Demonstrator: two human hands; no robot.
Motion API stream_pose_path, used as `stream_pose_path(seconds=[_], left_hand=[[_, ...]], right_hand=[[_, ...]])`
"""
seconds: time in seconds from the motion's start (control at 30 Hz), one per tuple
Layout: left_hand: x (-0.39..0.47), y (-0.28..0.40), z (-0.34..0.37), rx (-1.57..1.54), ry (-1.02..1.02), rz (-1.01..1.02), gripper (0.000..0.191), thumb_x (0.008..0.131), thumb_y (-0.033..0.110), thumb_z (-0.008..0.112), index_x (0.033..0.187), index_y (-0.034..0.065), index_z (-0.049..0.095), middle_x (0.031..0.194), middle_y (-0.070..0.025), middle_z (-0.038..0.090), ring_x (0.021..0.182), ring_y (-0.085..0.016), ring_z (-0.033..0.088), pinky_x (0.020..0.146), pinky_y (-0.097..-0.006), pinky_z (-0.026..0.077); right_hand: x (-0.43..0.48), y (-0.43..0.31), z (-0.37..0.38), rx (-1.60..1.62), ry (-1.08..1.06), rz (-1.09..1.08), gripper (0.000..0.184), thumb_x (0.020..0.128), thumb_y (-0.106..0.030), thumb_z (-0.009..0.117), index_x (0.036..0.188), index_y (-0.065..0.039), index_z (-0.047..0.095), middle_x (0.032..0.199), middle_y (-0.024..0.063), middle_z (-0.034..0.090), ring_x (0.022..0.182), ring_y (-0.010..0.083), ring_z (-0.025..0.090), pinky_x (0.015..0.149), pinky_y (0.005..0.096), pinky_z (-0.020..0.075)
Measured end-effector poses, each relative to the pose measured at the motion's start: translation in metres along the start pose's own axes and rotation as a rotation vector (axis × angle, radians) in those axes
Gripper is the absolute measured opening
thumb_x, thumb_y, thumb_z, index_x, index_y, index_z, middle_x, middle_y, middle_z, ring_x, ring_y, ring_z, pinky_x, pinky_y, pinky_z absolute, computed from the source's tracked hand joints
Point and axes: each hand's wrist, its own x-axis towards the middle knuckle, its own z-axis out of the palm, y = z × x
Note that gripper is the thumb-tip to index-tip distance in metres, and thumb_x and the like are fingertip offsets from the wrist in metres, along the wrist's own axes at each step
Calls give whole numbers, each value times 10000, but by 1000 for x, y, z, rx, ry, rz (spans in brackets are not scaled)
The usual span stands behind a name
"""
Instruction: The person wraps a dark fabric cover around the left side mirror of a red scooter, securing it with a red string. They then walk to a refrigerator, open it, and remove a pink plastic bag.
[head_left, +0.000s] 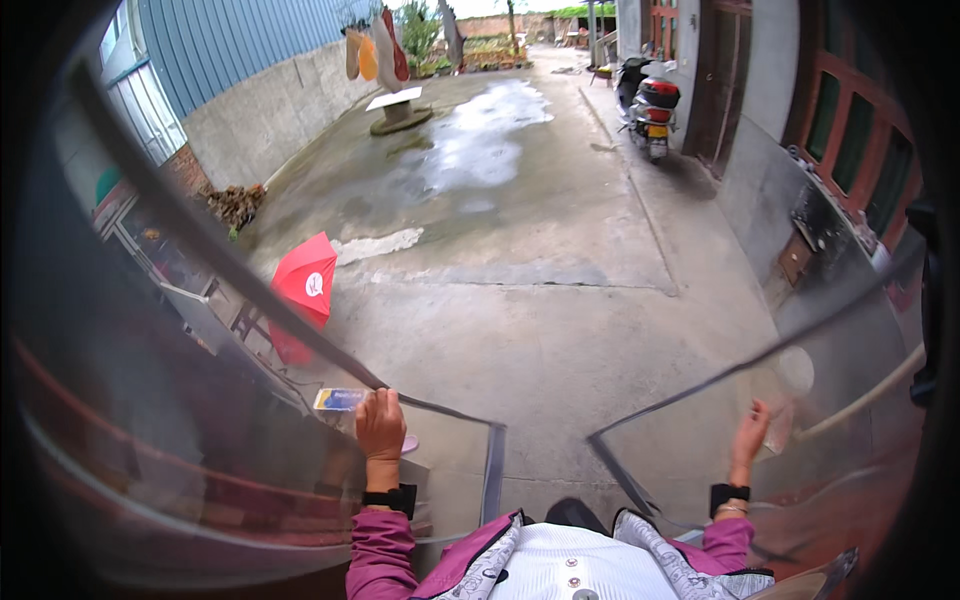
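A clear plastic door curtain is parted in front of me. Its left panel (450, 465) and right panel (675, 435) have dark edge strips and slant away to either side. My left hand (381, 424) is against the left panel near its upper edge, fingers bent. The frame does not show whether they grip it. Beside those fingers, the panel bears a yellow and blue label (339, 399) with writing. My right hand (748, 435) is at the right panel with its fingers bent together; whether it pinches the film is unclear. Both wrists wear black bands.
Concrete paving (480, 345) runs outward between the panels. A red umbrella (304, 281) stands at the left. Farther off are a white-topped pedestal (395, 101), hanging laundry (382, 52) and a wet patch (487, 135). A parked scooter (652, 109) stands along the right wall.
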Motion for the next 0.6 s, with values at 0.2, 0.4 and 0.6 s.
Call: stream_pose_path(seconds=[0.2,0.4,0.6], left_hand=[[42,-51,133,10,-171,-120,123,798,160,649,918,159,625,882,-22,556,919,-206,568,906,-356,393],[61,-58,220,95,-466,-473,121,776,184,682,888,183,638,955,2,581,1087,-202,522,1071,-377,255],[72,-32,287,127,-530,-823,77,805,213,664,881,213,649,1023,29,585,1163,-197,500,1048,-456,263]], right_hand=[[82,101,6,-616,411,-30,382,842,-3,547,1218,-50,595,1243,173,587,1117,351,560,950,451,456],[187,110,211,-250,164,805,339,892,-256,600,1172,-64,597,1092,136,590,956,279,579,764,411,470],[212,-156,632,241,-1080,420,251,954,-261,583,1163,-123,579,927,34,591,692,155,584,568,288,493]])
